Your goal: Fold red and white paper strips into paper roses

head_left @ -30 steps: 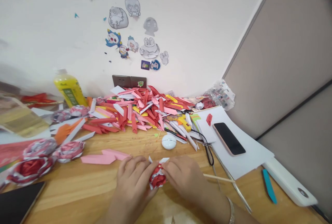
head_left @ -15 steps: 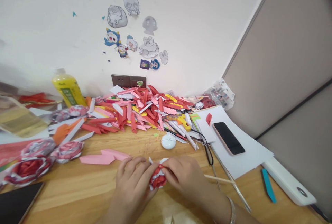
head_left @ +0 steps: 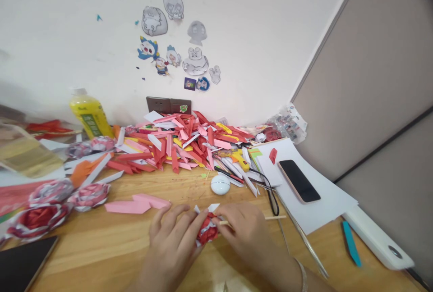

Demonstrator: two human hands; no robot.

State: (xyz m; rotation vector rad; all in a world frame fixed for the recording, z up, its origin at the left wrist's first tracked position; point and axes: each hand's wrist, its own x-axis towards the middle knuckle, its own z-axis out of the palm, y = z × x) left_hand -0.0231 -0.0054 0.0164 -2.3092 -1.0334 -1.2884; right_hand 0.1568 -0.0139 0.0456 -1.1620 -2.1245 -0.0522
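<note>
A small red and white folded-paper flower [head_left: 207,231] is between my hands, low in the middle of the view. My left hand [head_left: 179,242] is closed on its left side, thumb and fingers along the paper. In my right hand [head_left: 245,226] is a thin wooden stick [head_left: 275,217]; its tip shows between thumb and forefinger at the flower's right edge, and the other end sticks out beyond the hand. White paper points stand up at the flower's top. Two pink folded paper strips [head_left: 135,204] lie just beyond my left hand.
A heap of folded paper strips [head_left: 182,141] lines the wall. Finished paper flowers [head_left: 89,196] and a yellow drink bottle [head_left: 90,114] are at left. A yellow glue gun [head_left: 239,160], a white rounded case [head_left: 220,184], a phone [head_left: 299,181] on paper sheets and a teal cutter [head_left: 351,243] stand farther right.
The stick has shifted left within my right hand, so its tip now shows at the flower and less of it sticks out on the right. The left hand has barely moved.
</note>
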